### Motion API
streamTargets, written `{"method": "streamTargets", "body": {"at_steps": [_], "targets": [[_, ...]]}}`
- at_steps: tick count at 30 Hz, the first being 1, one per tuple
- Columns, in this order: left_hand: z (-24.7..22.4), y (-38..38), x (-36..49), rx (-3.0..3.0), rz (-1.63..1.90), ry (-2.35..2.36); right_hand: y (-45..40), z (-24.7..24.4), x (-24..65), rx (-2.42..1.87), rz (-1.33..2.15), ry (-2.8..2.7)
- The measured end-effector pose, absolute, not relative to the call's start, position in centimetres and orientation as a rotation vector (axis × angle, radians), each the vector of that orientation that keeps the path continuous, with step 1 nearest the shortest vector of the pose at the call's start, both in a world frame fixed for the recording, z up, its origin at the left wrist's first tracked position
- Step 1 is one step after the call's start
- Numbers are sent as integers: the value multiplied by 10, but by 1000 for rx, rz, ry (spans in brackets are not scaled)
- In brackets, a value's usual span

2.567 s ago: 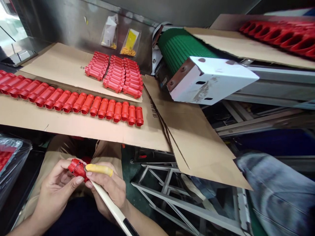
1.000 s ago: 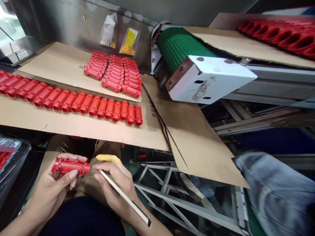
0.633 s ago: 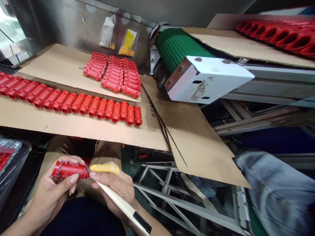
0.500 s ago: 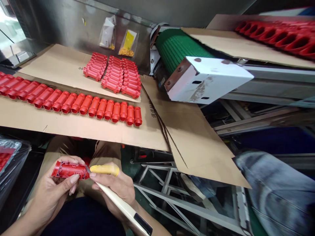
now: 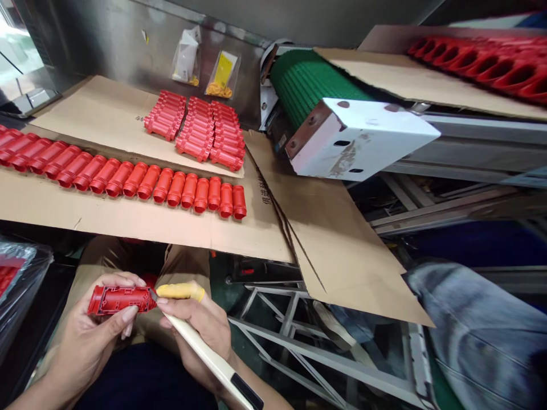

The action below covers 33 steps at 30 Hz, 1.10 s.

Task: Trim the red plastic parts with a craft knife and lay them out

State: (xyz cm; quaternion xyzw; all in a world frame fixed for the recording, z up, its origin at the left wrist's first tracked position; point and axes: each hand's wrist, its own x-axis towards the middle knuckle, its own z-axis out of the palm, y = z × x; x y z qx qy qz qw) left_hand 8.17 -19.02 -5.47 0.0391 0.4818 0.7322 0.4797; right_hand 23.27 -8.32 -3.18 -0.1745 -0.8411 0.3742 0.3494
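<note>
Low in the view, my left hand is closed around a red plastic part, whose open side with a dark outline faces up. My right hand, with a yellow cover on one finger, grips a long cream-coloured tool. The tool's dark tip meets the right end of the red part. Above my hands, a long row of red cylinders lies on cardboard. Behind that row stand stacked groups of similar red parts.
A green conveyor belt with a white end cover is at the upper right. Two small bags lie behind the parts. A person's denim-clad leg is at the lower right, near a metal frame.
My left hand and the red part have shifted very slightly left, and the part is turned a little. My right hand has moved slightly left with the tool.
</note>
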Motion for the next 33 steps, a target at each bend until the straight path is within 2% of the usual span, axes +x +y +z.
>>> {"method": "streamTargets", "body": {"at_steps": [5, 10, 13, 15, 18, 20, 23, 26, 33], "targets": [[-56, -191, 88, 118, 1872, 1219, -84, -31, 231, -473, 1072, -2212], [-55, -186, 84, 31, 1746, 1150, -73, -27, 232, -225, 724, -2394], [-56, -182, 80, -20, 1659, 1064, -71, -21, 235, -182, 662, -2502], [-57, -181, 78, -66, 1612, 1043, -75, -16, 236, -169, 811, -2458], [-57, -182, 79, -72, 1605, 1058, -82, -11, 237, -135, 1348, -2244], [-56, -184, 80, -36, 1660, 1095, -84, -12, 238, -211, 1519, -2112], [-56, -188, 83, 80, 1746, 1239, -83, -19, 237, -432, 1184, -2119], [-56, -191, 86, 298, 1805, 1413, -84, -29, 234, -435, 897, -2187], [-57, -194, 85, 433, 1837, 1495, -93, -43, 228, -348, 768, -2155]]}}
